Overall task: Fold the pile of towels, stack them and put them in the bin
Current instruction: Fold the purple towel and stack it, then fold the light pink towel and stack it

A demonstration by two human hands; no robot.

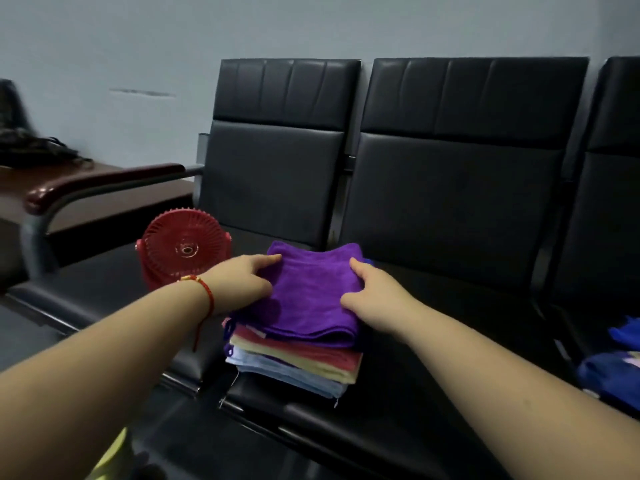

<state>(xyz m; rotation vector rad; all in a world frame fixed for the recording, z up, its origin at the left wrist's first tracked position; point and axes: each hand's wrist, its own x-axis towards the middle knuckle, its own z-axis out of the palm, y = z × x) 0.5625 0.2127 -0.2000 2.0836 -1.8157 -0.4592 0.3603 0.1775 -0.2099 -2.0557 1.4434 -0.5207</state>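
A folded purple towel (311, 292) lay on top of a stack of folded towels (298, 362) in red, yellow and pale blue, set at the join of two black seats of a waiting-room bench (450, 341). The left hand (239, 282) rested on the towel's left edge, fingers extended and thumb against the cloth; the right hand (374, 299) pressed its right edge, fingers reaching forward. Neither was curled round the fabric, and the pair appeared to be squaring the top towel to the stack. A red string bracelet (204, 289) circled the left wrist. A small red fan (185, 249) stood just beside the stack on the left seat. More blue cloth (616, 368) lay well apart at the far right. No bin was in view. A grey wall (138, 46) stood behind the padded backrests.
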